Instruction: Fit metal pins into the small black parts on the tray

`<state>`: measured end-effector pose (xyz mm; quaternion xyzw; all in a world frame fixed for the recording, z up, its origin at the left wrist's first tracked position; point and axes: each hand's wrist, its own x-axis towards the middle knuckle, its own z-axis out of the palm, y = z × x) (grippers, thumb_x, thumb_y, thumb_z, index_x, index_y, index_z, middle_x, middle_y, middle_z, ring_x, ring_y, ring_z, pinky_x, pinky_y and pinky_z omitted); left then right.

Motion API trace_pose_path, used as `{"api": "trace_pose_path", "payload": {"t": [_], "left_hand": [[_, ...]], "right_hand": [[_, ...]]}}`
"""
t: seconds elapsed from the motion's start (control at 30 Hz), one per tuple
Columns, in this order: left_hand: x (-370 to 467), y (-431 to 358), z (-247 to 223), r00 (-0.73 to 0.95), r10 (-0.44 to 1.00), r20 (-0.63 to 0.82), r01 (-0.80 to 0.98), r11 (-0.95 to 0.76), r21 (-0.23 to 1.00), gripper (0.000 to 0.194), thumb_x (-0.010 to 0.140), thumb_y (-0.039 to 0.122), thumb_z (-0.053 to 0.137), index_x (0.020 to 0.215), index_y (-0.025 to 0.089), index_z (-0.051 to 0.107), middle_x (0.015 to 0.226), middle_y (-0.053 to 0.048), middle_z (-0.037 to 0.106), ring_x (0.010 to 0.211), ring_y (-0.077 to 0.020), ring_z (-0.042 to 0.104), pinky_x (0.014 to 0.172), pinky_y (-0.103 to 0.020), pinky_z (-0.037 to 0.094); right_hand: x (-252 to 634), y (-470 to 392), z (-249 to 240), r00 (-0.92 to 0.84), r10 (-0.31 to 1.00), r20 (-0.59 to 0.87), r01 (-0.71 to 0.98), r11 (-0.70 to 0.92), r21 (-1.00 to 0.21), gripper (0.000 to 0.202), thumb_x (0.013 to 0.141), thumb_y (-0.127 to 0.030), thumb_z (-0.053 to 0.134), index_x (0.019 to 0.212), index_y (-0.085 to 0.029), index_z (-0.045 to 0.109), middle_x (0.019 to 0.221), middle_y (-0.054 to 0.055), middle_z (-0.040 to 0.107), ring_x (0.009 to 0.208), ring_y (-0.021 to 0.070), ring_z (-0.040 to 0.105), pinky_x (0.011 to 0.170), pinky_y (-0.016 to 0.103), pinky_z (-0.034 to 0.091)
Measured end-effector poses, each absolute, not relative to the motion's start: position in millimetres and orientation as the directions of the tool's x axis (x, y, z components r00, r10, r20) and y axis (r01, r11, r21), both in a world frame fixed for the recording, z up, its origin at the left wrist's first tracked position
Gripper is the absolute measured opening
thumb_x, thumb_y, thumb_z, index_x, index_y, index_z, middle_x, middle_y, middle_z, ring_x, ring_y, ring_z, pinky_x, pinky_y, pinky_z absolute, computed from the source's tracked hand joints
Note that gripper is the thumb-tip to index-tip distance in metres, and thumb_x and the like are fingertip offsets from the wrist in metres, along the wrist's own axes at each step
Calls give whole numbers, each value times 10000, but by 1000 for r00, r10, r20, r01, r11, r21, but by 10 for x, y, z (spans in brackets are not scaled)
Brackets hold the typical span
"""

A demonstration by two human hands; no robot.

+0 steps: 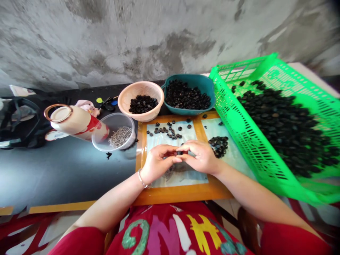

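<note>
My left hand (158, 161) and my right hand (201, 156) meet over the taped work surface, fingers pinched together. Between their fingertips is a small round black part (180, 153); both hands are closed on it. Whether a pin is also in the fingers cannot be made out. Under my hands, partly hidden, lies a small heap of thin metal pins (169, 172). Just beyond them, loose black round parts (174, 135) are scattered on the pale sheet. To the right of my right hand sits a pile of black rings (218, 146).
A clear tub of metal pins (120, 137), a pink bowl (122, 99) and a teal basin (212, 86) of black parts stand behind. A large green crate (247, 141) full of black pieces flanks the right. A white-and-red flask (77, 122) leans at left, before the concrete wall (132, 39).
</note>
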<state>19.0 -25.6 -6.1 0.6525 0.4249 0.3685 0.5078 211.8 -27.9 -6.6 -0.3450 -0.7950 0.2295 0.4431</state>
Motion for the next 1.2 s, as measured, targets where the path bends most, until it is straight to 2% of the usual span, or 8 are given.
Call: {"api": "trace_pose_path", "payload": {"t": [0.2,0.37,0.53,0.6,0.7,0.8,0.97,1.2], "left_hand": [[124,-157,-135,387,918,84,-39,-75,996,419,739,405,781,1072,159,713,950,-98,730,801,-189,693,771,-314,571],[-4,24,-248,222,974,38,116,-65,991,368,814,397,699,1073,136,697,961,-102,734,803,-174,699,797,-310,560],[-76,161,-299,168,978,122,382,-178,907,297,872,354,612,1062,142,700,947,-89,725,792,-176,674,758,-307,544],[-83,184,-306,219,956,197,521,-285,804,271,881,312,593,1069,148,697,947,-86,717,823,-187,660,783,-323,534],[-88,190,-323,357,896,262,654,-441,614,228,883,242,570,1047,153,700,961,-88,709,917,-219,642,890,-370,505],[-98,180,-356,441,856,270,702,-516,491,219,874,206,562,1035,154,701,1008,-95,704,1001,-250,618,956,-404,472],[-83,187,-401,444,853,275,751,-521,405,281,867,197,550,1113,143,675,1035,-105,680,1014,-257,594,969,-408,457],[48,239,-409,445,864,235,782,-503,367,366,904,256,538,1240,138,624,1053,-121,646,1030,-267,570,975,-412,444]], "right_hand": [[2115,-270,-72,-317,822,473,321,562,-762,190,896,-341,661,1023,-205,701,846,34,719,708,144,649,684,275,535],[2313,-166,-43,-76,923,378,146,386,-911,262,868,-405,685,1067,-234,696,821,24,698,690,158,647,656,292,531],[2731,26,190,233,889,395,-178,438,-881,615,980,-643,194,1097,-269,668,834,49,662,635,146,593,500,262,432],[2734,29,212,111,928,357,-168,371,-913,665,969,-669,148,1094,-270,665,748,33,642,581,146,566,466,258,397],[2498,-84,135,-291,930,224,160,279,-947,288,909,-502,584,921,-234,690,685,-1,650,561,136,571,519,256,429],[2224,-232,26,-584,812,20,526,397,-753,67,862,-260,666,858,-210,711,840,29,705,788,180,637,731,314,483],[2091,-317,-94,-686,725,-66,655,574,-491,122,861,-143,619,813,-208,710,837,41,688,884,227,588,778,347,452],[2142,-312,-75,-738,673,-53,623,648,-437,153,889,-134,556,788,-186,659,791,51,658,815,218,587,737,337,440]]}}
